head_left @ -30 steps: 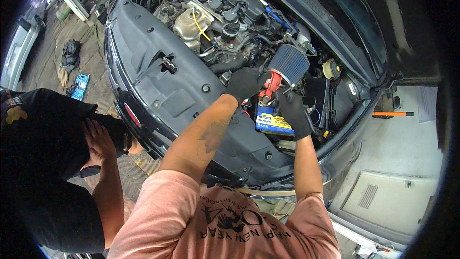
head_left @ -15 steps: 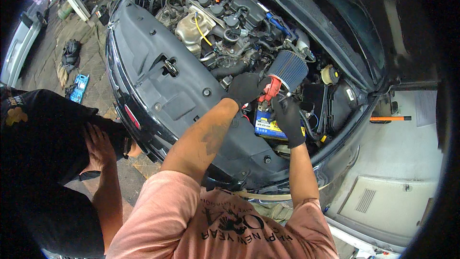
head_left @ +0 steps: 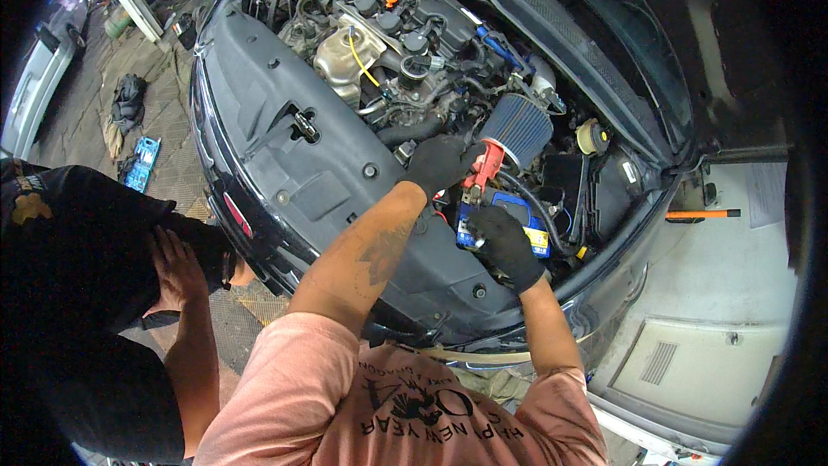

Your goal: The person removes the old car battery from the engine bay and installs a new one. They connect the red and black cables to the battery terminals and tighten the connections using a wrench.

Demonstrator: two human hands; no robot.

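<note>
My left hand [head_left: 440,163], in a black glove, is closed with its fingertips on a red battery terminal cover [head_left: 486,166]. The cover sits beside the blue cone air filter [head_left: 517,131]. Just nearer to me is a blue car battery [head_left: 516,204] with a yellow and white label. Over the battery's near side, my gloved right hand [head_left: 504,250] has its fingers curled. A small pale, shiny bit shows at those fingertips, too small to name. The hand covers part of the battery.
The open engine bay holds an engine cover [head_left: 418,0] with an orange cap and a yellow dipstick [head_left: 358,60]. A black radiator panel [head_left: 319,155] lies along the front. To the left stands a person in black [head_left: 86,293]. A blue tool case [head_left: 141,164] lies on the floor.
My right hand has come away from the red cover and moved nearer to me, over the battery. The left hand keeps its place at the cover.
</note>
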